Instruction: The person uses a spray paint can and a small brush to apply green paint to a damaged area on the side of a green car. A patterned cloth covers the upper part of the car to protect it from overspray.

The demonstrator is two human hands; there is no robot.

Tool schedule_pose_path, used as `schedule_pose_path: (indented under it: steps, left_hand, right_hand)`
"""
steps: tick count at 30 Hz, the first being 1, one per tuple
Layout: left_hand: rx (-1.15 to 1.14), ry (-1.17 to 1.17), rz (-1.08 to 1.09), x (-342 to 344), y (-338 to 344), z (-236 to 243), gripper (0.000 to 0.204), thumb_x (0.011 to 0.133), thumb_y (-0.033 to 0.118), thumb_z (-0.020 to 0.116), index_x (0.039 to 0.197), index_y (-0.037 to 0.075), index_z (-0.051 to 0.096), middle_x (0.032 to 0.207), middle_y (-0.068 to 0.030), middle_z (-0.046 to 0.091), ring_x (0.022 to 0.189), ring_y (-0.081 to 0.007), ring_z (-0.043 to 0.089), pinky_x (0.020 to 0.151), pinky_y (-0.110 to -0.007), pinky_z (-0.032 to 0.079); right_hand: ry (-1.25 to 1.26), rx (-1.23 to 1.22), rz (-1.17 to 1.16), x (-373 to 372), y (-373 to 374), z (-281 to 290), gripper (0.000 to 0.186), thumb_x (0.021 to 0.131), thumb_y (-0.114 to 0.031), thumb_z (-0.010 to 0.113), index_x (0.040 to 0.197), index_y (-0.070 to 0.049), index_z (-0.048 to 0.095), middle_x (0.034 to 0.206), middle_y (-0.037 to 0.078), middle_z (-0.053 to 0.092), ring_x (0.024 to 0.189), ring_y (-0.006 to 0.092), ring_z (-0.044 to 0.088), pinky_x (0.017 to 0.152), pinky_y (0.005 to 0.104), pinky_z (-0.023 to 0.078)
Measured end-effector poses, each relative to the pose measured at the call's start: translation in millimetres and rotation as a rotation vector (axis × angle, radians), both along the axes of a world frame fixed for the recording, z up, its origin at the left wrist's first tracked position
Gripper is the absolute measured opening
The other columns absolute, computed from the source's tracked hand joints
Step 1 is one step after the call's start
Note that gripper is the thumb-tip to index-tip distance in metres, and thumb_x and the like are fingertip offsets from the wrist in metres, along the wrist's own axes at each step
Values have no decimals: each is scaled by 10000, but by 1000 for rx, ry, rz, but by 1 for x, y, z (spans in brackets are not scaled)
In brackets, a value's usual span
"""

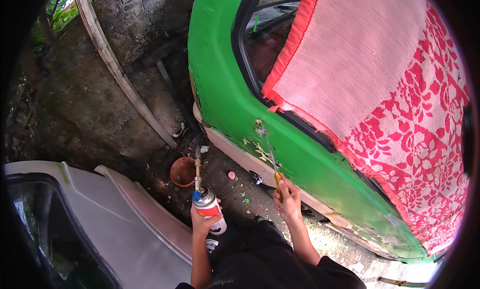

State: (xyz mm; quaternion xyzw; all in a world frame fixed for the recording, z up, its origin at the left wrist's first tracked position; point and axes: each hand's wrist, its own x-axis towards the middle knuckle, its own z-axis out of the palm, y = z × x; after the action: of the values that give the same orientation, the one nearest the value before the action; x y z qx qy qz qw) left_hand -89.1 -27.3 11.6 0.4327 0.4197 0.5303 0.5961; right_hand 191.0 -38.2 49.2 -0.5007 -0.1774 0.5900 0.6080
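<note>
Gas torch (204, 198), yellow-handled tool (277, 178) near chipped paint (261, 150), green car (305, 161)

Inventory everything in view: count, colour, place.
Blowtorch: one, red and white, lower centre
Hand tool: one, yellow handle, centre
Green car: one, green, right
Patterned cloth: one, pink and red, over the green car
Flaked patches: several, pale, on the green car
Grey car: one, grey, lower left
Pot: one, orange-brown, on the ground
Round piece: one, pink, right of the pot
Scraps: many, mixed colours, on the ground
Curved strip: one, off-white, upper left
Foliage: uncounted, green, upper left
Clothing: uncounted, black, bottom centre
Left grip: one, bare, around the blowtorch
Right grip: one, bare, around the hand tool
</note>
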Motion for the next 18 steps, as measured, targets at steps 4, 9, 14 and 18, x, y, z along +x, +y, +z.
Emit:
schedule_pose_path:
  steps: [4,9,14,18]
  left_hand:
    - [-3,11,15,-3,2,-2,638,617,-49,813,1212,5,589,1077,-134,709,897,-229,711,814,-374,583]
    - [5,-19,6,-9,-3,-2,650,641,-64,841,1219,23,559,1092,-126,709,897,-196,709,802,-351,597]
    - [-17,24,-8,-4,2,-3,645,609,-48,815,1212,-2,591,1073,-135,708,890,-224,709,809,-372,583]
    - [13,-9,-68,-1,3,-4,644,637,-67,843,1212,15,566,1093,-134,713,897,-200,709,793,-347,594]
  right_hand:
    - [-27,5,-5,-9,14,4,423,1105,-258,510,1501,-111,526,684,21,468,431,45,328,375,203,250]
    - [-22,67,-14,-3,1,-4,425,1104,-262,513,1503,-116,524,687,21,469,424,46,319,369,203,257]
    - [66,7,-30,-8,4,1,441,1101,-263,513,1521,-130,502,700,22,478,425,51,327,371,205,253]
    - [54,33,-9,-3,0,6,447,1098,-275,524,1524,-140,500,702,11,474,429,53,320,384,207,254]
